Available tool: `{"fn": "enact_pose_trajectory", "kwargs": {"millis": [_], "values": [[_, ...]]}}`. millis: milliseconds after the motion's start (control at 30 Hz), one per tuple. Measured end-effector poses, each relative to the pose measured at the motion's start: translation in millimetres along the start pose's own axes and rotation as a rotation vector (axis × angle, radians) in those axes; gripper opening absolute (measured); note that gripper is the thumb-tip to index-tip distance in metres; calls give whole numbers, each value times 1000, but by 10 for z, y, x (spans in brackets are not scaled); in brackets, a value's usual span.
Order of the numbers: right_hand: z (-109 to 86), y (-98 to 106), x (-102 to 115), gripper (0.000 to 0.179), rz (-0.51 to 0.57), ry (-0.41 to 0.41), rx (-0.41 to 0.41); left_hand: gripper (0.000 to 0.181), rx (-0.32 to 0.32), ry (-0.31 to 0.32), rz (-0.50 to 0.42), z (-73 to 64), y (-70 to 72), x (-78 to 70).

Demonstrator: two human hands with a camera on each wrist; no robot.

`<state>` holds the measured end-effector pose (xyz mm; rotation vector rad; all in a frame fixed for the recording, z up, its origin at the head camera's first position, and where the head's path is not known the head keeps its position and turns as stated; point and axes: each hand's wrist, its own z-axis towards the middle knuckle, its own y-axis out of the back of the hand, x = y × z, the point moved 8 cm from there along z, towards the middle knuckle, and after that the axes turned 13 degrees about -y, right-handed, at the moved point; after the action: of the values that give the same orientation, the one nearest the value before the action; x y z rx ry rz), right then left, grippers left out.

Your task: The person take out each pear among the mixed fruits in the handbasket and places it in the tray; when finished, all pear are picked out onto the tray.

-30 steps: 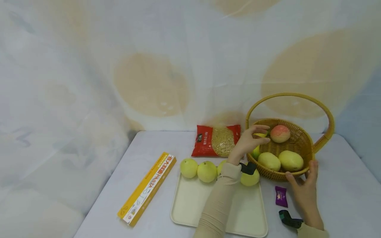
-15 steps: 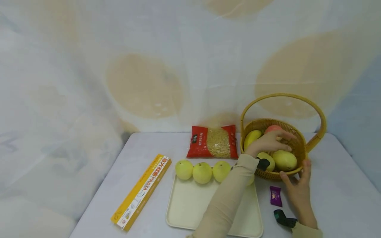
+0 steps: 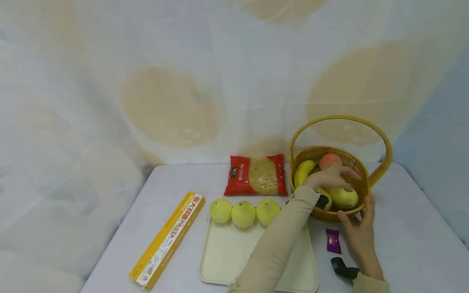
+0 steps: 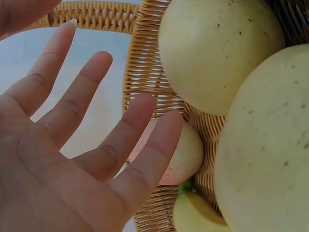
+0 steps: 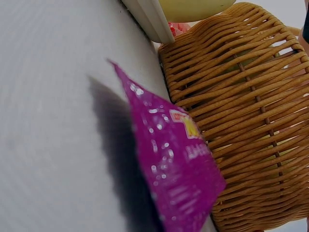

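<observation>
My left hand (image 3: 329, 177) is inside the wicker basket (image 3: 352, 163), palm over the fruit, fingers spread and holding nothing. Two pale yellow-green, speckled, pear-like fruits (image 4: 219, 53) lie close to it. Beyond the fingers sit a pinkish peach (image 3: 329, 160) and a banana (image 3: 303, 173); in the left wrist view two fingers partly cover the peach. My right hand (image 3: 362, 240) holds the basket's front right, thumb at the front rim and fingers along the side. Below the basket lies a purple wrapped candy (image 3: 333, 241), large in the right wrist view.
Left of the basket is a cream tray (image 3: 223, 260) with several round yellow-green fruits (image 3: 243, 214) along its far edge; my left forearm crosses it. A red pasta bag (image 3: 239, 179) lies behind, a yellow pasta box (image 3: 166, 240) at left. The basket's tall handle (image 3: 340, 117) arches behind my hand.
My left hand has moved from the basket's left edge rightward, in over the fruit. My right hand stays at the rim. The whole scene shifts left as the head view turns.
</observation>
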<state>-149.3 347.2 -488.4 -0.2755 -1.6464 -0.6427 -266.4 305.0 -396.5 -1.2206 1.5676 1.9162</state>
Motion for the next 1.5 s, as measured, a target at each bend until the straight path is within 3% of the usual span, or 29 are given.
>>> {"fn": "enact_pose_trajectory", "kwargs": {"millis": [200, 467, 767, 1000, 1100, 1267, 1500], "values": [[0, -36, -11, 92, 20, 12, 22, 43, 2, 27, 6, 23, -13, 82], [9, -50, -36, 93, -2, 33, 34, 42, -26, -12, -12, 60, -13, 105], [9, -28, -59, 92, 3, 32, 27, 42, 5, 11, -60, 103, -90, 162], [8, -11, -37, 93, -17, 18, 18, 42, 77, 116, -134, 104, -195, 281], [29, 0, -61, 93, -27, 10, 17, 45, 117, 120, -123, 120, -238, 303], [30, 14, -64, 94, -19, 11, 13, 52, 184, 75, -32, 171, -300, 296], [16, 10, -43, 94, -2, 20, 10, 55, 192, 27, 79, 227, -339, 286]]}}
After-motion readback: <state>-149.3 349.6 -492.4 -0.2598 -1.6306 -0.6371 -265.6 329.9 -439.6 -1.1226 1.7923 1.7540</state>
